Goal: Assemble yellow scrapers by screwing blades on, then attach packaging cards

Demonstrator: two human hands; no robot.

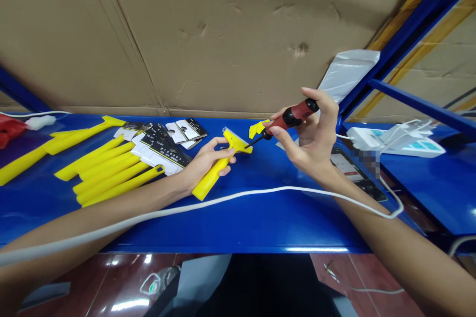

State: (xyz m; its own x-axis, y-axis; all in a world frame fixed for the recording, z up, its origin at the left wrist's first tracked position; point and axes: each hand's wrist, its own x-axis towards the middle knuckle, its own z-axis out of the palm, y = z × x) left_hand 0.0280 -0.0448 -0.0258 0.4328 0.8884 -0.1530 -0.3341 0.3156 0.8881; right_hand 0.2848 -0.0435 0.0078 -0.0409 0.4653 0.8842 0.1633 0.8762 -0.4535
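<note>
From where I'm standing: left hand (pixel 208 158) has a yellow scraper (pixel 208 182) just above the blue surface (pixel 256 223), fingers wrapped round its neck with the thumb on top; scraper sits tilted, flared head up and away, handle end toward the person; right hand (pixel 316 143) grips a red-and-black screwdriver (pixel 292 117), fingers pinching the handle, thumb along the near side; shaft slants down to the left, tip at the scraper head; can't tell if it's seated in a screw, too small; small yellow pieces (pixel 256 130) lie just beyond the shaft; left of the hands, a row of yellow handles (pixel 107 171) side by side, partly against black-and-white printed cards (pixel 159 146); far left, a longer yellow piece (pixel 74 139) with a flared end, then something red (pixel 11 129) at the edge; white cable (pixel 230 199) crosses in front of both forearms; phone (pixel 357 173) lies by the right forearm, power strip (pixel 405 144) further right; cardboard (pixel 223 34) stands behind it all.
</note>
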